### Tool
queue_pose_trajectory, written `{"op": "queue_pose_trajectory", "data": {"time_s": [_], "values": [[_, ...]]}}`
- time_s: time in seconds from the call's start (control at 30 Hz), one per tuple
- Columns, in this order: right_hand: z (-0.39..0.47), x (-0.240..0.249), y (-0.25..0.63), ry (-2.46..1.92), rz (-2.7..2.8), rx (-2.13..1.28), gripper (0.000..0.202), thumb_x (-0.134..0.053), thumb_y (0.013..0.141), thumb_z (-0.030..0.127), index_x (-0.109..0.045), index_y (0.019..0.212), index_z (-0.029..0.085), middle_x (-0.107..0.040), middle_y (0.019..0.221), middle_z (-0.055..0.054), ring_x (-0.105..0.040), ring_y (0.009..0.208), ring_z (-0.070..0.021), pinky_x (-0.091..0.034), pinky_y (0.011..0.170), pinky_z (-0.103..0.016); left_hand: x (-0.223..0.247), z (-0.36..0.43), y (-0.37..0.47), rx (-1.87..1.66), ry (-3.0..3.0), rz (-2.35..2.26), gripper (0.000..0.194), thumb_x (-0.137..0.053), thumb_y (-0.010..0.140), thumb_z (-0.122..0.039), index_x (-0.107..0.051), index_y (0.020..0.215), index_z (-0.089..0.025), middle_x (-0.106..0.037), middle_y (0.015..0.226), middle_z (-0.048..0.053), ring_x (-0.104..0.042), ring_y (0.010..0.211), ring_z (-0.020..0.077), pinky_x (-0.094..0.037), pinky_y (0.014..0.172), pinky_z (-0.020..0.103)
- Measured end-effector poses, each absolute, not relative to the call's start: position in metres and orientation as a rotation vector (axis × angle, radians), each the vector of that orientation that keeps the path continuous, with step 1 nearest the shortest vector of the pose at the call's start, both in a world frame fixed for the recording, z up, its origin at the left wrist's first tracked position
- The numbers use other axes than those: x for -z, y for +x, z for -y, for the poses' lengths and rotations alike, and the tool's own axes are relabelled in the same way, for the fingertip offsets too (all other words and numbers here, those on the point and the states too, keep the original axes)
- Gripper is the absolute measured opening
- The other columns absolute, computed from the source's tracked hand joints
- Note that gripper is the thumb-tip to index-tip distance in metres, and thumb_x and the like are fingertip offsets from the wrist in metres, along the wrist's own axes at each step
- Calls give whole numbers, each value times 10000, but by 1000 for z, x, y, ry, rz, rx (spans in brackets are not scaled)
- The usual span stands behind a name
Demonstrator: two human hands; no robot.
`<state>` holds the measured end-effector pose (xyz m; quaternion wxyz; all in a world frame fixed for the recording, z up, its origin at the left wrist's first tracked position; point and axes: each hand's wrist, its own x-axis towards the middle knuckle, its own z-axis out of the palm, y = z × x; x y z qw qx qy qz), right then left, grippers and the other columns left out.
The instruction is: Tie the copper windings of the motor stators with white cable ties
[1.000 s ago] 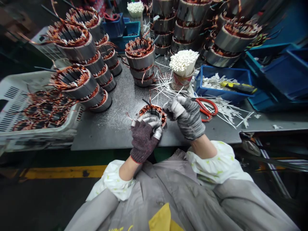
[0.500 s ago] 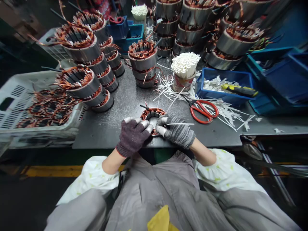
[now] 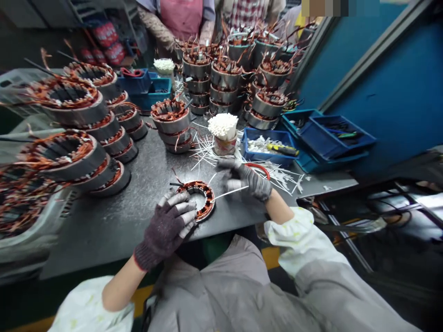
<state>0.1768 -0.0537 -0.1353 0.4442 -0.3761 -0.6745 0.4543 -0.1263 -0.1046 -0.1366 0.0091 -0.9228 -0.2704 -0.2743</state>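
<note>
A small ring-shaped stator with copper windings lies near the table's front edge. My left hand, in a dark purple glove with pale fingertips, holds its left side, fingers laid over the rim. A thin white tie sticks out from the ring's right side, and a second white end rises behind it. To the right, my right hand, in a grey glove, is off the stator. Its fingers are blurred but look apart, with nothing visible between them. The red scissor handle shows just behind this hand, which partly hides it.
Stacked stators stand at left beside a pale crate; more stacks stand behind. A cup of white ties and a blue bin with a yellow-black tool are near. Co-workers stand across the table.
My right hand has left the stator and moved right, toward the scissors. My left hand stays on the ring. The view has swung to the right and up, bringing co-workers into sight.
</note>
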Motion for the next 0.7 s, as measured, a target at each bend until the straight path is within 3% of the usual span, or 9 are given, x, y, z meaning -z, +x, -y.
{"op": "queue_pose_trajectory", "data": {"time_s": [0.13,0.3,0.4,0.5,0.6,0.7], "values": [[-9,127,191,-1237,1217,-539,225,-728,801,385,-673,910,196,-708,887,-34,-639,815,-176,-564,828,-374,133,106,-121,789,-2874,896,182,-563,969,-240,-676,1109,-269,-742,1144,15,-625,1153,224,-430,961,424],[-48,116,179,-1279,1293,-242,169,-753,769,332,-716,876,206,-690,940,-42,-650,935,-216,-537,936,-422,125,121,-109,715,-2741,1040,197,-554,968,-258,-673,1125,-250,-738,1118,48,-637,1088,246,-428,880,412],[-45,107,183,-1123,1209,-299,156,-693,841,354,-678,894,208,-694,888,-32,-674,843,-193,-570,873,-416,124,125,-104,718,-2713,1076,183,-562,963,-252,-669,1110,-240,-738,1126,55,-639,1099,253,-438,883,416],[-22,97,191,-978,1047,-397,185,-641,906,395,-601,929,216,-687,794,-6,-641,628,-143,-603,696,-366,126,124,-99,757,-2702,1075,172,-568,954,-234,-671,1092,-235,-745,1115,55,-620,1196,271,-410,1029,484],[30,97,190,-861,1067,-301,200,-751,857,319,-595,954,238,-701,889,-14,-687,761,-140,-605,730,-316,132,123,-96,744,-2709,1086,206,-559,957,-239,-666,1132,-217,-742,1130,73,-625,1211,272,-397,1091,507],[104,113,178,-741,1369,-598,47,-664,933,278,-625,951,257,-725,938,-21,-707,780,-153,-602,681,-305,137,125,-94,700,-2714,1165,277,-531,960,-229,-643,1214,-219,-700,1257,97,-589,1277,270,-417,1091,497]]}}
